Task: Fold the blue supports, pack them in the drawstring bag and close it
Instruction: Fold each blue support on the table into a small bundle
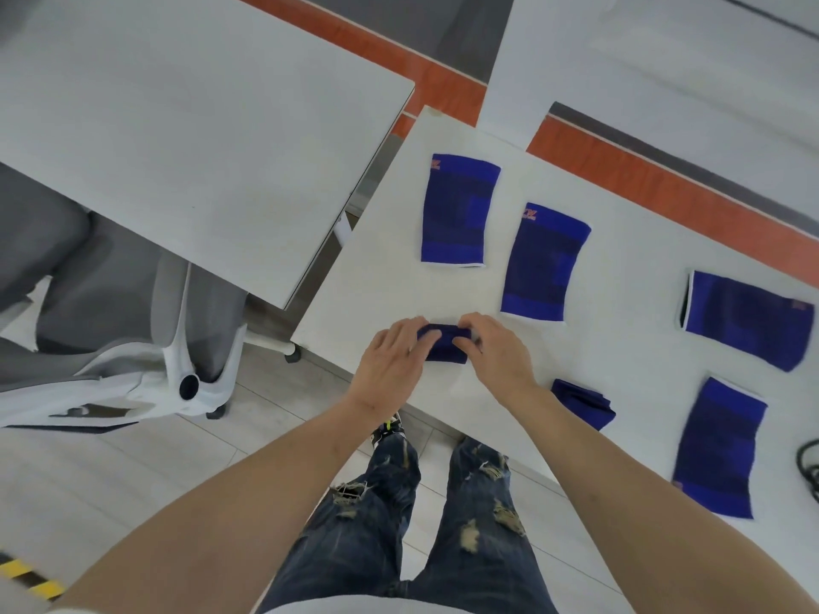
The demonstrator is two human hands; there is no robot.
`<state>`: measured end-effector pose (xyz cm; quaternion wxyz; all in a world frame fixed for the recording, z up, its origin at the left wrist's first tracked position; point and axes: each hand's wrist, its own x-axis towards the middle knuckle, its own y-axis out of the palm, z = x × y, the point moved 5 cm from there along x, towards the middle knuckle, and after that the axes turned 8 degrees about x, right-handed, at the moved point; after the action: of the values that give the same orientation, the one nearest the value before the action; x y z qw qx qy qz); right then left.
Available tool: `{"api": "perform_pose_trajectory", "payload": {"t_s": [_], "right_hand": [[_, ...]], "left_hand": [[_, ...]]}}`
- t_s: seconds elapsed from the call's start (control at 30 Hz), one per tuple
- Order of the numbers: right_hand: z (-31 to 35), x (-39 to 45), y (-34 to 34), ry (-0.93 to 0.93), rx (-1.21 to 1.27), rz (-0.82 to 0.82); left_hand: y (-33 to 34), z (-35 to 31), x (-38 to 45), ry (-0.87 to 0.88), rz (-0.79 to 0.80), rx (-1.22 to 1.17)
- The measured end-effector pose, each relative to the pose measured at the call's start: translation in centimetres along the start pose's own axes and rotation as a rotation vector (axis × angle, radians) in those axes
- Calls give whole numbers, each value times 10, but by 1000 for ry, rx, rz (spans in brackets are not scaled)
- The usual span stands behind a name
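A small folded blue support (444, 345) is pressed between the two hands near the front left edge of the white tabletop (399, 259). The left hand (390, 363) is laid over its left end with the fingers curled onto the fabric, and the right hand (494, 354) is closed on its right end; both hands are clamped on this one bundle, close together, with only a short strip of blue shown between them.

A second folded support (583, 403) is seen lying just beside the right wrist, near the front edge. Four more supports are spread flat and unfolded on the tabletop: one at the far left (458, 210), one just to its right and nearer (543, 263), one at the far right (749, 319) turned sideways, and one at the near right (718, 449).

A small orange logo is printed in a corner of each flat support, on a brighter blue band; the lettering is too small and blurred to be read.

No drawstring bag can be made out. A black cable (809, 467) is cut off by the right edge. A grey and white office chair (133, 330) is stood to the left, below a second white table (177, 126). Torn dark jeans (421, 525) are seen below the arms.
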<state>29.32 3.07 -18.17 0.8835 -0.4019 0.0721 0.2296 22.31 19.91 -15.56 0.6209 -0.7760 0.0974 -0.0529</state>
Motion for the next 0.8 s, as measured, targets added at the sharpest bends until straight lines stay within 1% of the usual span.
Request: {"api": "perform_pose_trajectory", "payload": {"t_s": [0.07,0.1,0.27,0.33,0.4,0.57,0.8], "right_hand": [[2,-3,-1,-16,-25,-10],[3,-3,-2,-29,-48,-15],[4,-16,1,-170,-208,-57],[2,-23,5,-231,-302,-67],[-2,-25,10,-223,-365,-63],[-11,-21,21,-213,-471,-17],[-13,-16,22,-184,-481,40]], "left_hand": [[4,-2,-8,173,19,139],[7,0,-10,221,40,193],[15,8,-18,299,227,340],[16,8,-21,311,245,379],[19,8,-22,293,245,356],[23,5,-21,261,309,303],[18,8,-20,290,314,313]]}}
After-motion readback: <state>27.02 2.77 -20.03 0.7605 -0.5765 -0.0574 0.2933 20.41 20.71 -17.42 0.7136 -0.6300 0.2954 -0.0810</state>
